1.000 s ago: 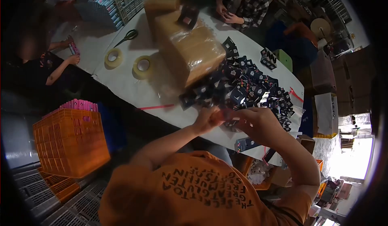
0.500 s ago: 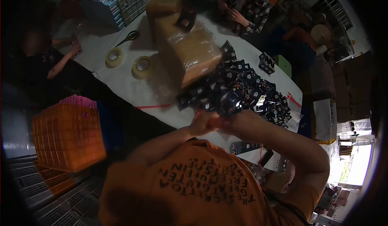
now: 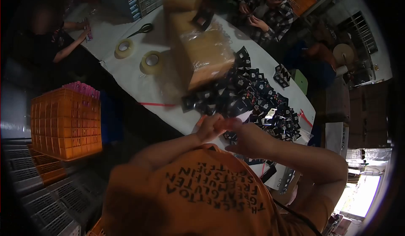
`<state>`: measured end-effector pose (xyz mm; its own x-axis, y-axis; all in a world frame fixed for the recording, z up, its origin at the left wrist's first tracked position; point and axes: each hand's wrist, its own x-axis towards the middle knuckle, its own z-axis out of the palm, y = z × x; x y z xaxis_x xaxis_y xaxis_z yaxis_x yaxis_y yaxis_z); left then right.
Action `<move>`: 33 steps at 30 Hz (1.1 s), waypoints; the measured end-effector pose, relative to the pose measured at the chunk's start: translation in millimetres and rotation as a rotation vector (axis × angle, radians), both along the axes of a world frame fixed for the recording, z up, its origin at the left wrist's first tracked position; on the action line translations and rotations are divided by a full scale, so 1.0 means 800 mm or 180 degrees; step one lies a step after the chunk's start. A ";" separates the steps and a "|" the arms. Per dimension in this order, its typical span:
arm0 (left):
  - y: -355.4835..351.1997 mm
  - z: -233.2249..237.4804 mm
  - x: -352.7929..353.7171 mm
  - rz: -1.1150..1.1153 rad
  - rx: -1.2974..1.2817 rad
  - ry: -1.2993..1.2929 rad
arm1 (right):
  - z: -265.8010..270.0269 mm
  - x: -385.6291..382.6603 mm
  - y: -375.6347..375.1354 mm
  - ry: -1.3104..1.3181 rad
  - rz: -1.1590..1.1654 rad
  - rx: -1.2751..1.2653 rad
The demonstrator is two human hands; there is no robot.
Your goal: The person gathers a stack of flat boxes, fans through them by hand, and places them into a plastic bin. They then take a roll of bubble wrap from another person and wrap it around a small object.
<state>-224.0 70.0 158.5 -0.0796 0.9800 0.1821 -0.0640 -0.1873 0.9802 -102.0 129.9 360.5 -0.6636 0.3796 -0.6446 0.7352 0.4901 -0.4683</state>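
Note:
My left hand (image 3: 209, 128) and my right hand (image 3: 249, 139) meet close in front of my orange shirt, at the near edge of the table, fingers bent inward. Reddish-orange shows around the fingertips where they come together. A white pointed piece (image 3: 244, 116) sticks out beyond the fingers of my right hand. What the hands hold between them I cannot tell. Just past them lies a large heap of small dark printed packets (image 3: 263, 94), some with white labels, spread over the white tabletop.
Cardboard boxes (image 3: 206, 56) stand mid-table beside tape rolls (image 3: 150, 62) and scissors (image 3: 141, 30). A red strip (image 3: 157, 104) lies near the table's left edge. An orange crate (image 3: 65, 124) is at left. Two people (image 3: 274, 14) work across and at far left.
The view has shifted slightly. My right hand has turned and moved a little lower, and the white pointed piece now shows beyond its fingers. My left hand stays close to it.

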 end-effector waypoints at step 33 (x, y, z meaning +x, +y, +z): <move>-0.002 -0.017 0.009 0.0397 -0.0159 0.0322 | 0.042 -0.029 -0.022 -0.0175 -0.1138 -0.1175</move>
<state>-216.4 68.2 144.8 -0.1849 0.9717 0.1467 0.0562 -0.1386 0.9888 -124.9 112.3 394.4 -0.4953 0.3171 -0.8088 0.8550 0.0130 -0.5185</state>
